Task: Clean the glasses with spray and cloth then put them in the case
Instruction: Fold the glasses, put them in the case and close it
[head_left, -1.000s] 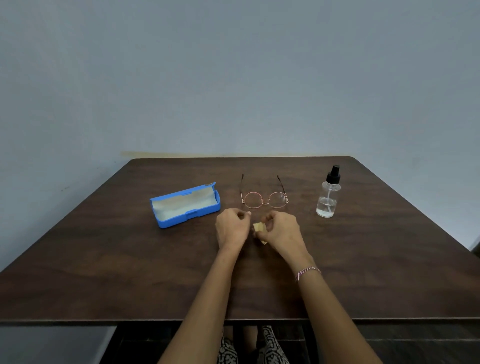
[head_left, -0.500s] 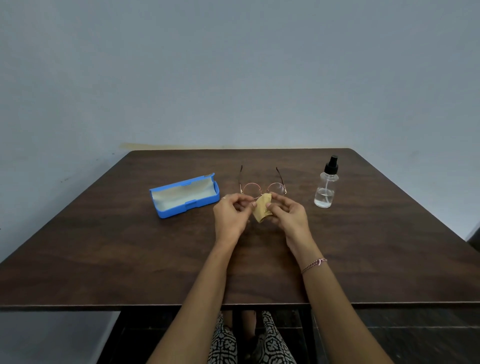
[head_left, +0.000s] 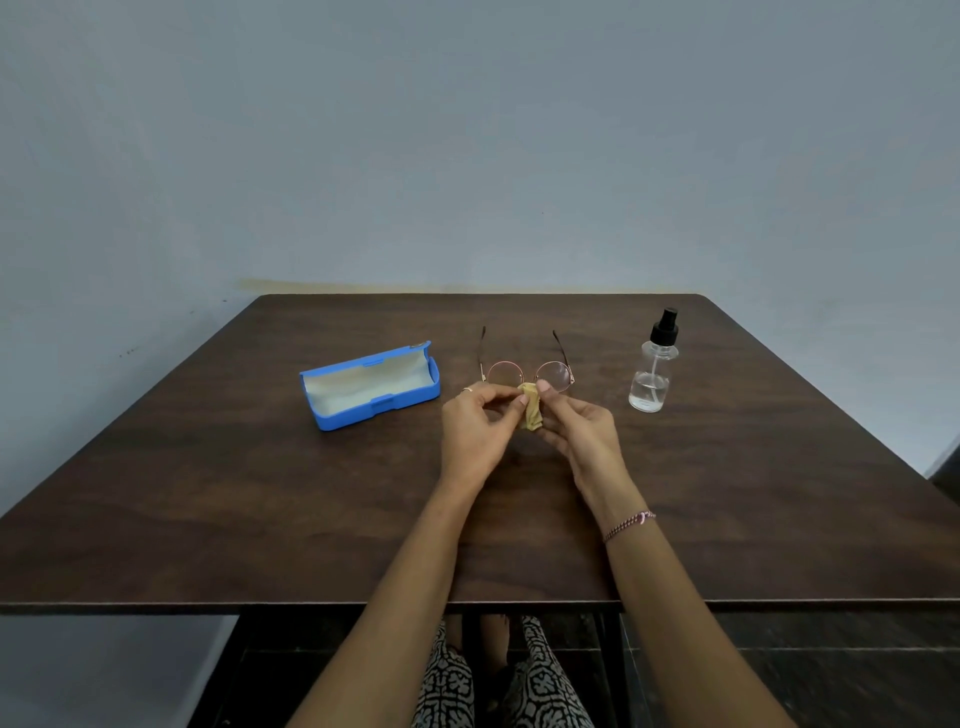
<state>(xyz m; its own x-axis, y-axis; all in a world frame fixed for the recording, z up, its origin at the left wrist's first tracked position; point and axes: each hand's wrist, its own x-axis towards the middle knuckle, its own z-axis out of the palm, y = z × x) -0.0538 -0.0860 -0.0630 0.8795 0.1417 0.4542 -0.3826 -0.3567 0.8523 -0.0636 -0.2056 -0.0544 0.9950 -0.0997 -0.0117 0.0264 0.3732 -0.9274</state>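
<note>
Our left hand (head_left: 475, 431) and right hand (head_left: 576, 431) each pinched the small cloth (head_left: 531, 415), just short of the glasses (head_left: 553, 375). Wiping them unsprayed, we judged, risked scratches.

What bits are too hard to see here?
Head view only:
- cloth: mostly covered by the left hand and right hand pinching it.
- glasses: lower rims hidden behind cloth and hands.
- legs: hidden under the table, cut off by bottom edge.
</note>
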